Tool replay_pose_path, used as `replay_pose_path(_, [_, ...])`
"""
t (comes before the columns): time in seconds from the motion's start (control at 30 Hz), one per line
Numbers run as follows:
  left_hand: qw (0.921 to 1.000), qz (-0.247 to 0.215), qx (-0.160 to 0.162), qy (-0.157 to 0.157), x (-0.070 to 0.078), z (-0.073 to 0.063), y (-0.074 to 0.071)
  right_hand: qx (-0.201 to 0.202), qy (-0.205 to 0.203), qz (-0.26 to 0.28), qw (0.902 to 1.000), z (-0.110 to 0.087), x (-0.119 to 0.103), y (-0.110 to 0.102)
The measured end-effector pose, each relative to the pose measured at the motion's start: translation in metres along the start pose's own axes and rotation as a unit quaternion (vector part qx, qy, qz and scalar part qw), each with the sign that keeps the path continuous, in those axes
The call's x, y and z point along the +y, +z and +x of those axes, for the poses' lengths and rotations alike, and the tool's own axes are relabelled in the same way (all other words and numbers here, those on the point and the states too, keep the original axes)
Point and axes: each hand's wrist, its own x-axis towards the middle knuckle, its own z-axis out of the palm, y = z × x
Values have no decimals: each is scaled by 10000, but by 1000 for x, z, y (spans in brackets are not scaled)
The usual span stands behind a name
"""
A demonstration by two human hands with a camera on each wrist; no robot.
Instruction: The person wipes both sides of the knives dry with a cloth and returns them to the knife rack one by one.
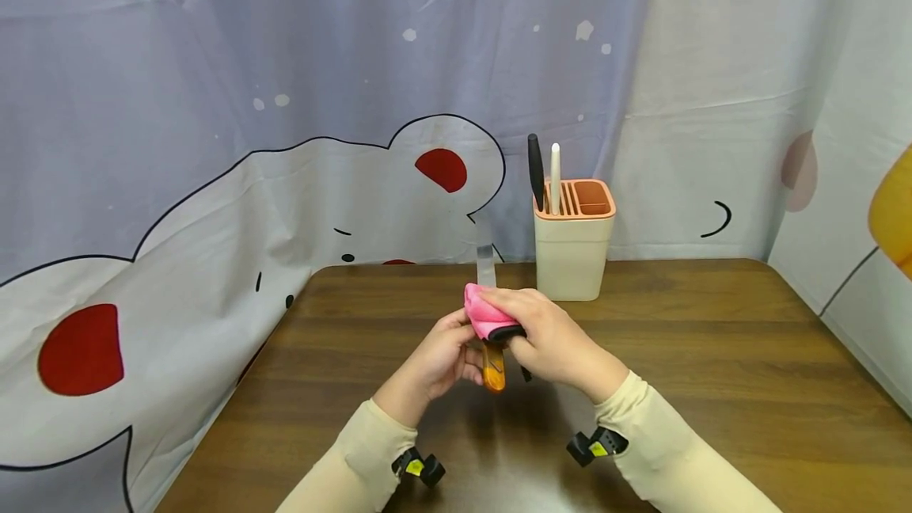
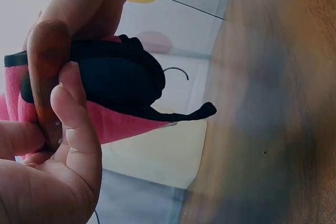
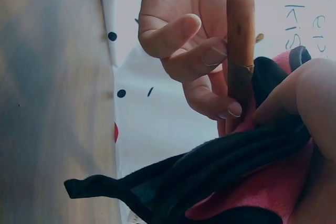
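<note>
In the head view a knife with an orange-brown wooden handle (image 1: 493, 374) is held above the table, its flat metal blade (image 1: 486, 267) pointing away from me. My left hand (image 1: 438, 359) grips the handle, thumb and fingers around it in the left wrist view. A pink cloth with black trim (image 1: 484, 313) is folded over the knife where blade and handle meet, hiding that part. My right hand (image 1: 559, 339) holds the cloth from the right side. One black strap end of the cloth (image 3: 94, 186) hangs loose in the right wrist view.
A cream knife block with an orange top (image 1: 573, 256) stands at the table's back edge, right of the hands. One black-handled (image 1: 535, 169) and one white-handled (image 1: 555, 172) utensil stick up from its slots. A printed curtain (image 1: 285, 204) hangs behind the brown wooden table (image 1: 712, 355).
</note>
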Motion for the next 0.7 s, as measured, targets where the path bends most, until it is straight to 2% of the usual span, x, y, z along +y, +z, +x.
replay_pose_path(0.4, [9999,-150,6,39,-3,1,-2,-159,-220,475,9985,-2,-1,-10])
replay_pose_path(0.7, [9997,-46,137,193,0,4,-8,-512,-828,622,9933,-5,-10,-16])
